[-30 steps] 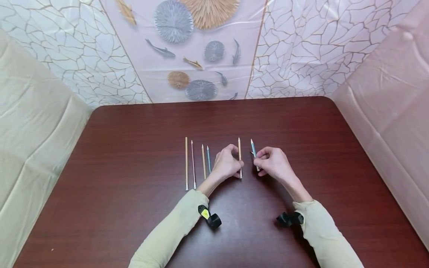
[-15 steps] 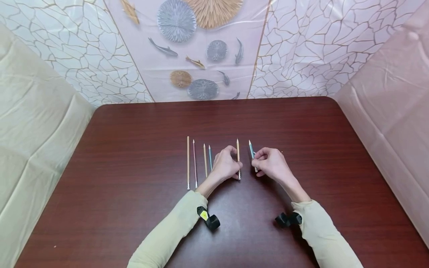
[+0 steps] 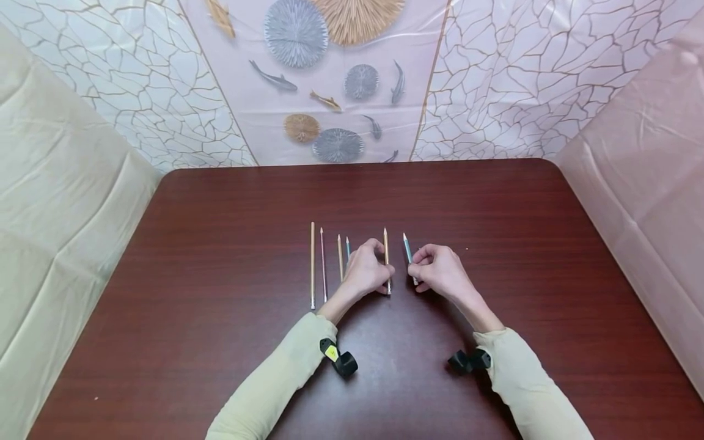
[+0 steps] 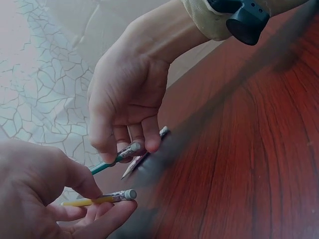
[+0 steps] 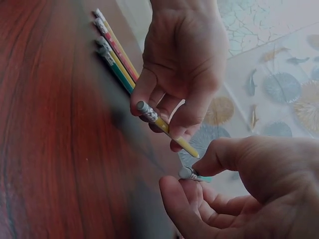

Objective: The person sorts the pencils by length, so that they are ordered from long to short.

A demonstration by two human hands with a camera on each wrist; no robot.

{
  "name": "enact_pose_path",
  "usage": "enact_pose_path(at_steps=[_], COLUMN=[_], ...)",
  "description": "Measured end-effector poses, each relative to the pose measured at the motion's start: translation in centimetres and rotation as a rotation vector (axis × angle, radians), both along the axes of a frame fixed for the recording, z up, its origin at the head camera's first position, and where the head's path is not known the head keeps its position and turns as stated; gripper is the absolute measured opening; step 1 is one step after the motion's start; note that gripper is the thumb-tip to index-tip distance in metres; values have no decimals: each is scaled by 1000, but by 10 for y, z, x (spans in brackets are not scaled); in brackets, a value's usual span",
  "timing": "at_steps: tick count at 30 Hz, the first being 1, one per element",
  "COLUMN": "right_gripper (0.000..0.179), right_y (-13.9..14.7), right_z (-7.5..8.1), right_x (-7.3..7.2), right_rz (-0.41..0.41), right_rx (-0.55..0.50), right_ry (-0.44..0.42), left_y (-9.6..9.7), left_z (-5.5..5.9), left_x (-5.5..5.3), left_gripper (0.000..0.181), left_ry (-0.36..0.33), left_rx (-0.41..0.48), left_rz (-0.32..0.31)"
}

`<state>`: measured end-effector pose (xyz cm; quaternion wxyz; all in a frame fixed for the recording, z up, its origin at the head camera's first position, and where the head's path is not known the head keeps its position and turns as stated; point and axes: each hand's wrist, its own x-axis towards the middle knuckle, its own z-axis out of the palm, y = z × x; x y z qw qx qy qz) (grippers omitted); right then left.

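Note:
My left hand (image 3: 365,267) pinches a yellow pencil (image 3: 386,247) near its eraser end, the tip pointing to the far side. A short gap to the right, my right hand (image 3: 443,269) pinches a teal pencil (image 3: 407,247) between thumb and fingers, also by its eraser end. In the left wrist view both erasers show, and a dark pencil (image 4: 130,168) with a sharpened tip lies on the table beyond the right hand. Left of the left hand lies a row of several pencils, among them a red one (image 3: 322,263) and a green one (image 5: 118,68), partly covered by that hand.
The outermost pencil (image 3: 313,263) of the row is long, with a blunt far end. All lie on a dark red-brown wooden table (image 3: 247,208). A patterned sheet (image 3: 363,36) hangs behind it, and pale padded covers (image 3: 638,183) flank both sides.
Both hands have shifted a little left over the table with their pencils, nearer the row. The left hand covers more of the row's right end. The head view has drifted slightly.

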<state>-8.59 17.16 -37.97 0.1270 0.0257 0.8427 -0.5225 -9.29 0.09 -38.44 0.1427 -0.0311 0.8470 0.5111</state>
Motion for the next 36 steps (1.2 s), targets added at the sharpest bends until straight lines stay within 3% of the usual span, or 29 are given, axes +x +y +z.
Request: enact_pose_path(at_steps=[12,21,29,36], right_gripper=[18,16,15,15], right_y=[-11,-15,-18,-22], right_z=[-3,-3,-5,-7], right_x=[0,0,1,0], right_rz=[25,31,42,41], right_rx=[14,35,28,8], right_ry=[3,9,6,-9], left_y=[-8,-13,-18,-20], left_z=[-1,2,0,0], left_x=[0,0,-1,-1], left_gripper=[31,32,31,31], left_ry=[61,75,101,100], left_rx=[-99,-126,-222,-256], left_rz=[-7,-13,-35,-36])
